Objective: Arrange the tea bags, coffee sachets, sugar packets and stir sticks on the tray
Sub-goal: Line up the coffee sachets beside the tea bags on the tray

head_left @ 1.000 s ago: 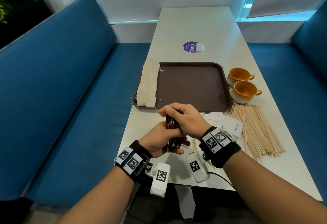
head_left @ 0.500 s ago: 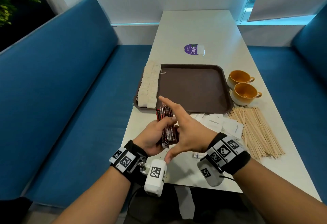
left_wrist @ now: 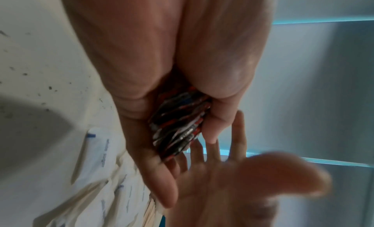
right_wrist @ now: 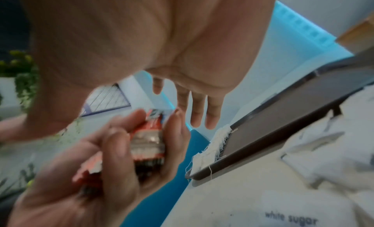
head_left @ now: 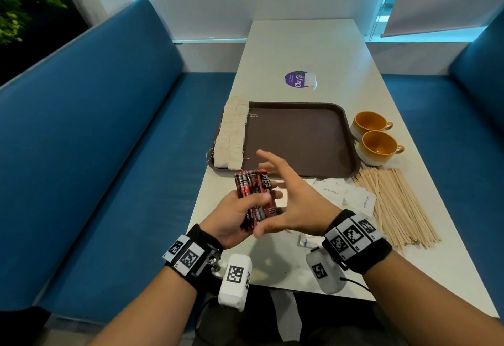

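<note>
My left hand (head_left: 240, 209) grips a bundle of red and black coffee sachets (head_left: 253, 194) above the table's near edge, just in front of the brown tray (head_left: 305, 138). The same bundle of coffee sachets (left_wrist: 178, 126) fills the left wrist view, and the coffee sachets (right_wrist: 147, 144) show again in the right wrist view. My right hand (head_left: 283, 195) hovers open beside the bundle, fingers spread and straight, holding nothing. Tea bags (head_left: 231, 135) lie in a row along the tray's left side. White sugar packets (head_left: 343, 195) and wooden stir sticks (head_left: 392, 203) lie on the table right of my hands.
Two orange cups (head_left: 376, 138) stand right of the tray. A purple sticker (head_left: 298, 79) marks the white table (head_left: 305, 45) beyond it. Blue bench seats (head_left: 109, 127) flank the table on both sides.
My right hand let go of the sachet bundle and opened, fingers spreading beside it. The left hand kept the bundle and lifted it slightly toward the tray.
</note>
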The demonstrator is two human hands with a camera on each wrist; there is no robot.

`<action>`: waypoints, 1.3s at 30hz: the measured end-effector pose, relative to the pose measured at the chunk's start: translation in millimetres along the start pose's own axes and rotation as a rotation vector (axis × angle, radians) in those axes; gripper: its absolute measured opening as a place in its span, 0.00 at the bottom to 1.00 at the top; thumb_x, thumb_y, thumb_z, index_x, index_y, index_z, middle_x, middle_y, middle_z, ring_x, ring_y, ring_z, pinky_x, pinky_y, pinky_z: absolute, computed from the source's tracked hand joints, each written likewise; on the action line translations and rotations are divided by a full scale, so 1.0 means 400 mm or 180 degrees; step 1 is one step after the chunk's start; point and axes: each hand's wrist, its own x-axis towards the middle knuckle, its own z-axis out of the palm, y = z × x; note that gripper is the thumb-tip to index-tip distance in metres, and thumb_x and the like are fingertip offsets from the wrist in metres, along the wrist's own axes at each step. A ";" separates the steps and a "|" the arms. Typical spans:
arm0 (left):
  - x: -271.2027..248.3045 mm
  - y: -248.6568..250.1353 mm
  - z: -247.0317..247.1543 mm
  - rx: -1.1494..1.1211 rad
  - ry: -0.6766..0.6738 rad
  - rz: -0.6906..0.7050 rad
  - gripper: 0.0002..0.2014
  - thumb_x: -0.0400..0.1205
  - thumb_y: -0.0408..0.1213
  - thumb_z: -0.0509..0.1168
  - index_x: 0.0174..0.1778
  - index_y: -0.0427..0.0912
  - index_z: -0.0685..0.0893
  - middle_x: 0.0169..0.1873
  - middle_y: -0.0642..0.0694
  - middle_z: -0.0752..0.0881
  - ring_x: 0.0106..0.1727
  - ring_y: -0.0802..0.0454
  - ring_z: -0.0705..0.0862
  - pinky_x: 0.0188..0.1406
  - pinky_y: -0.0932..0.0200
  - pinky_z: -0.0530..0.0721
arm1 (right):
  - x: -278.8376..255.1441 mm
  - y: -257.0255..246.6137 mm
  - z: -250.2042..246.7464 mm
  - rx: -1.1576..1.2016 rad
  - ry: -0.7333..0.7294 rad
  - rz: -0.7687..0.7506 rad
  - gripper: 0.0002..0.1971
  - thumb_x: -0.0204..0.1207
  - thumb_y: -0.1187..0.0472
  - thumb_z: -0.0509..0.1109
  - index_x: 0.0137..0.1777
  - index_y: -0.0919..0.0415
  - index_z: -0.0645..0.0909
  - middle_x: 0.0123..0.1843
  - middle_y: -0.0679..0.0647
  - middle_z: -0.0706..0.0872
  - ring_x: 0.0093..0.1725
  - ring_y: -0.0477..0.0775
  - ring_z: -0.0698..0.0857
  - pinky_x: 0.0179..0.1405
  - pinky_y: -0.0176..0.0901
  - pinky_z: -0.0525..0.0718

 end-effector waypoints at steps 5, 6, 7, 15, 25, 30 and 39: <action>-0.019 0.000 -0.032 -0.0003 -0.0133 0.0086 0.17 0.84 0.27 0.68 0.70 0.32 0.82 0.62 0.28 0.87 0.64 0.27 0.87 0.54 0.31 0.90 | -0.015 0.011 -0.010 0.0283 0.0839 0.0517 0.27 0.70 0.52 0.85 0.68 0.48 0.82 0.54 0.49 0.89 0.48 0.46 0.89 0.46 0.39 0.88; -0.019 -0.004 -0.037 -0.0019 -0.0137 0.0121 0.19 0.84 0.27 0.68 0.72 0.30 0.79 0.63 0.27 0.87 0.65 0.26 0.87 0.53 0.31 0.90 | -0.019 0.012 -0.009 0.0314 0.0890 0.0573 0.21 0.71 0.54 0.85 0.62 0.51 0.85 0.48 0.50 0.90 0.42 0.46 0.89 0.43 0.38 0.87; -0.018 -0.008 -0.038 -0.0017 -0.0102 0.0149 0.21 0.84 0.28 0.69 0.73 0.30 0.78 0.64 0.26 0.87 0.65 0.26 0.87 0.51 0.32 0.91 | -0.024 0.014 -0.006 0.0379 0.0884 0.0613 0.17 0.71 0.56 0.85 0.58 0.54 0.87 0.44 0.51 0.90 0.37 0.45 0.88 0.40 0.37 0.87; -0.017 -0.029 -0.035 0.0344 0.0370 0.0090 0.17 0.77 0.31 0.75 0.62 0.31 0.87 0.52 0.28 0.90 0.51 0.31 0.91 0.38 0.41 0.94 | -0.045 0.042 0.025 0.0600 0.0903 0.0816 0.08 0.72 0.62 0.84 0.48 0.60 0.90 0.42 0.55 0.92 0.31 0.47 0.84 0.31 0.36 0.83; -0.024 -0.039 -0.023 0.0696 0.0325 0.0101 0.21 0.75 0.35 0.81 0.63 0.35 0.88 0.47 0.36 0.90 0.46 0.39 0.90 0.27 0.51 0.89 | -0.040 0.025 0.019 0.1270 0.1120 0.0986 0.21 0.70 0.69 0.84 0.62 0.60 0.85 0.38 0.59 0.88 0.30 0.51 0.82 0.24 0.38 0.79; -0.025 -0.033 -0.027 0.0441 0.0420 0.0132 0.19 0.79 0.41 0.74 0.63 0.37 0.83 0.46 0.41 0.89 0.42 0.41 0.90 0.28 0.51 0.88 | -0.055 0.021 -0.015 0.1259 0.1095 0.0834 0.12 0.75 0.75 0.78 0.57 0.67 0.88 0.42 0.65 0.88 0.31 0.56 0.83 0.32 0.47 0.85; -0.014 -0.013 -0.013 -0.0096 0.0756 0.0300 0.12 0.81 0.45 0.70 0.52 0.39 0.83 0.45 0.42 0.89 0.37 0.46 0.85 0.29 0.52 0.87 | -0.088 0.014 -0.034 0.1302 0.1205 0.0087 0.09 0.67 0.89 0.74 0.37 0.78 0.82 0.51 0.66 0.91 0.57 0.63 0.91 0.59 0.58 0.91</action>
